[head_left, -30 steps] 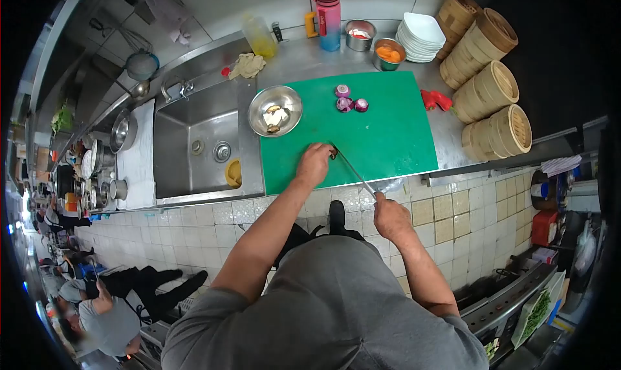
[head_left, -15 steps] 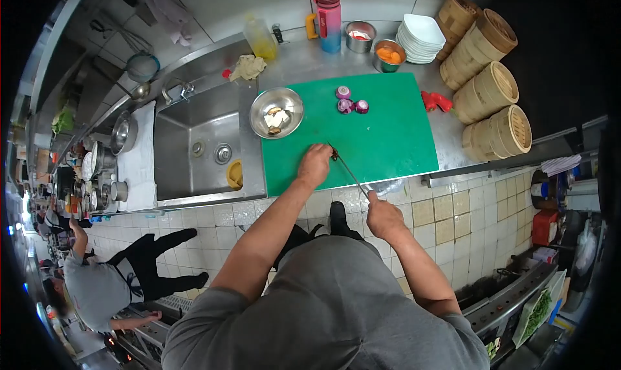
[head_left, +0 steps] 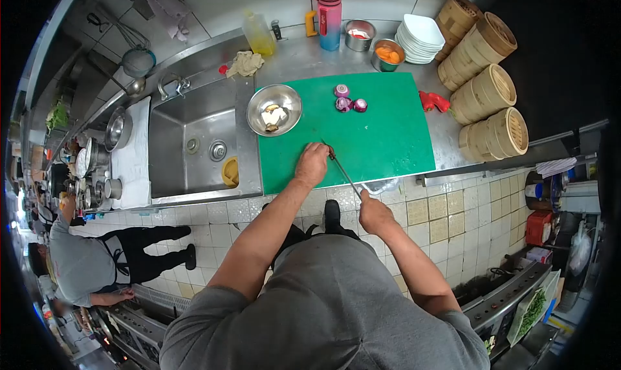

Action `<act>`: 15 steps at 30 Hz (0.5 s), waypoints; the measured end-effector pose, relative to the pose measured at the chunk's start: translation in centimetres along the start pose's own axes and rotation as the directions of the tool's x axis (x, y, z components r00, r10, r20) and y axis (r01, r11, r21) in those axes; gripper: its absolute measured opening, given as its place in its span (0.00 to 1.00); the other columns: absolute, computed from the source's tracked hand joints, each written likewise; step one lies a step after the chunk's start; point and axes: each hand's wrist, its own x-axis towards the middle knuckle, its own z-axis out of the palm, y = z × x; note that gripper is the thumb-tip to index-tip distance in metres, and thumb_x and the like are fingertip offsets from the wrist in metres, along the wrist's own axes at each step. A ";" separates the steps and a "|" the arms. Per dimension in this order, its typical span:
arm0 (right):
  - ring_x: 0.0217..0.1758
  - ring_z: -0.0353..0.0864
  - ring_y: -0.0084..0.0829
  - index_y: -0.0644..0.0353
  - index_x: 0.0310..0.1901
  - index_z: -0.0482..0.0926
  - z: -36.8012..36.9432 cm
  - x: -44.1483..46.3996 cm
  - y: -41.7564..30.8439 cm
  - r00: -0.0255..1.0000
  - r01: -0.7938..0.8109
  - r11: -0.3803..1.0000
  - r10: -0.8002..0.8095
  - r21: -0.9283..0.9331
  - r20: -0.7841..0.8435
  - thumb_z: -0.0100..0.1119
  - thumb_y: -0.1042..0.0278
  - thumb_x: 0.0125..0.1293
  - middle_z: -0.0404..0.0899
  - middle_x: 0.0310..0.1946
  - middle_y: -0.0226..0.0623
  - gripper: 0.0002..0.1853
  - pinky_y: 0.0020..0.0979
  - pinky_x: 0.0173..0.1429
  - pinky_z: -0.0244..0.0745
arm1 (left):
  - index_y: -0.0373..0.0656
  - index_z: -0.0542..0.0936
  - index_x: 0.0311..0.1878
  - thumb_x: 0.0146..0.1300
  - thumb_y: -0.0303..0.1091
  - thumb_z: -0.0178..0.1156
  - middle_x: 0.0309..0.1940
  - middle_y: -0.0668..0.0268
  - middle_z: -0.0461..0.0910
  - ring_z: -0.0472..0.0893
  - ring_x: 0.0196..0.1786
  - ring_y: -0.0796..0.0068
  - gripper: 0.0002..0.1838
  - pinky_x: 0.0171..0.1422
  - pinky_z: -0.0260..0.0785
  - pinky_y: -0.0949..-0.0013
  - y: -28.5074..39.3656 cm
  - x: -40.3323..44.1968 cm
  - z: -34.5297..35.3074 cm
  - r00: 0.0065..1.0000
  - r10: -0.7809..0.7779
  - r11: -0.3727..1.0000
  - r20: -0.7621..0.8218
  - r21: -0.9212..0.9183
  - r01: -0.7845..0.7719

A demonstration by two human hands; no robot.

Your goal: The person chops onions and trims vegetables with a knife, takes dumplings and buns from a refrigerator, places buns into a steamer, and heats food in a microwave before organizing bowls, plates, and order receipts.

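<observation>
My right hand (head_left: pixel 376 215) is closed around the handle of a knife (head_left: pixel 345 174), whose blade slants up and left over the front part of a green cutting board (head_left: pixel 388 130). At the blade, a small dark brown piece of food (head_left: pixel 332 152) sits against the fingertips of my left hand (head_left: pixel 312 164); its kind is too small to make out. The left fingers are curled and pressed together on it. Beyond that hand stands a steel bowl (head_left: pixel 253 111) with white and brown pieces inside. Several peeled purple onion pieces (head_left: pixel 343 103) lie farther back on the board.
On the left is a sink (head_left: pixel 194 182) with a yellow item on its front ledge. Behind the board stand a pink-blue bottle (head_left: pixel 328 21), small metal bowls and stacked white dishes (head_left: pixel 419 40). Red peppers (head_left: pixel 433 101) and bamboo steamers (head_left: pixel 485 88) stand right. A co-worker (head_left: pixel 84 260) is at left.
The knife and my right hand have shifted slightly left and back relative to the board. My left hand stays at the brown piece. The co-worker at left has moved an arm and a leg.
</observation>
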 end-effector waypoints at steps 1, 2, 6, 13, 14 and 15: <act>0.51 0.84 0.58 0.67 0.56 0.66 0.4 0.6 0.1 1.000 0.008 1.000 -0.008 -0.020 -0.011 0.46 0.76 0.65 0.84 0.43 0.61 0.18 0.54 0.56 0.77 | 0.36 0.79 0.39 0.63 0.22 0.59 0.38 0.52 0.80 0.78 0.45 0.46 0.03 0.51 0.73 0.51 -0.2 0.0 0.2 1.000 0.013 1.000 -0.013 0.014 -0.013; 0.51 0.84 0.58 0.67 0.56 0.66 0.7 0.9 0.3 1.000 0.006 1.000 -0.006 -0.020 -0.017 0.46 0.76 0.65 0.84 0.43 0.61 0.18 0.54 0.56 0.77 | 0.36 0.79 0.39 0.63 0.22 0.59 0.38 0.52 0.80 0.78 0.45 0.46 0.03 0.51 0.73 0.51 -0.3 0.1 0.3 1.000 0.019 1.000 -0.015 0.013 -0.018; 0.50 0.85 0.57 0.65 0.56 0.66 -0.3 -0.1 0.1 0.998 0.014 0.997 -0.019 -0.078 -0.054 0.47 0.75 0.65 0.85 0.43 0.59 0.18 0.52 0.54 0.79 | 0.37 0.80 0.41 0.60 0.22 0.63 0.41 0.52 0.80 0.79 0.49 0.48 0.06 0.55 0.73 0.52 0.0 0.0 -0.9 0.988 -0.155 0.982 0.005 -0.104 0.155; 0.39 0.88 0.52 0.60 0.51 0.70 -6.7 -1.3 -3.3 0.946 0.133 0.960 -0.197 -0.246 -0.258 0.49 0.72 0.66 0.86 0.37 0.53 0.13 0.49 0.41 0.82 | 0.56 0.87 0.50 0.57 0.28 0.68 0.70 0.62 0.72 0.63 0.76 0.50 0.17 0.79 0.52 0.42 5.3 2.3 -11.3 0.987 0.157 0.953 0.036 0.256 -0.161; 0.38 0.88 0.51 0.59 0.51 0.70 -7.6 -0.5 -4.5 0.915 0.168 0.944 -0.257 -0.285 -0.312 0.50 0.72 0.66 0.85 0.36 0.52 0.12 0.49 0.40 0.82 | 0.56 0.87 0.50 0.57 0.28 0.68 0.70 0.62 0.72 0.63 0.76 0.50 0.17 0.79 0.52 0.42 3.7 3.1 -11.8 0.986 0.160 0.951 0.036 0.262 -0.164; 0.38 0.88 0.50 0.59 0.50 0.71 -8.4 0.1 -5.2 0.875 0.198 0.923 -0.318 -0.329 -0.365 0.50 0.72 0.66 0.85 0.36 0.50 0.11 0.49 0.40 0.82 | 0.59 0.88 0.50 0.58 0.30 0.68 0.73 0.67 0.69 0.59 0.79 0.53 0.16 0.81 0.46 0.41 1.4 4.3 -12.0 0.986 0.133 0.927 0.103 0.339 -0.161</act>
